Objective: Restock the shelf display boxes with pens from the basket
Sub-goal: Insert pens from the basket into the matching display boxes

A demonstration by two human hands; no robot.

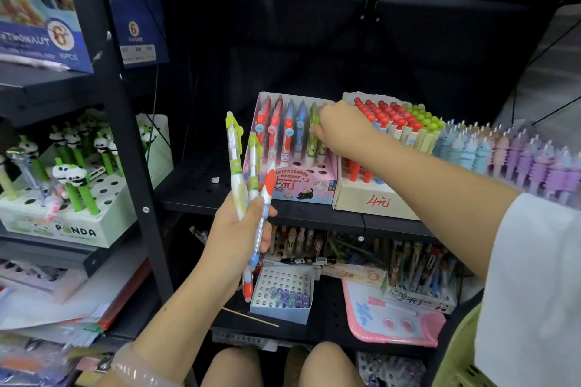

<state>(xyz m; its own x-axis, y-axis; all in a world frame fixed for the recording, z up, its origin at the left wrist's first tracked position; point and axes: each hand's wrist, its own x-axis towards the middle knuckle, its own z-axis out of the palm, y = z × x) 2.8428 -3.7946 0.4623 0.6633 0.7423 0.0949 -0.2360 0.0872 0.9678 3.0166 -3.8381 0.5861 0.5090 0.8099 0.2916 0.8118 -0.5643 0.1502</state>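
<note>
While the right grip (pixel 334 127) pinches a green pen (pixel 314 126) at the pink display box (pixel 301 188), restocking proceeds.
Left grip (pixel 239 236), curled, clasps a bunch of pens (pixel 251 173) upright, short of the shelf (pixel 195 185) edge, well apart from the box.

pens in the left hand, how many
3 in the left hand: a tall green pen leftmost, a shorter green pen beside it, and a red-ended pen rightmost. More may be hidden behind.
</note>
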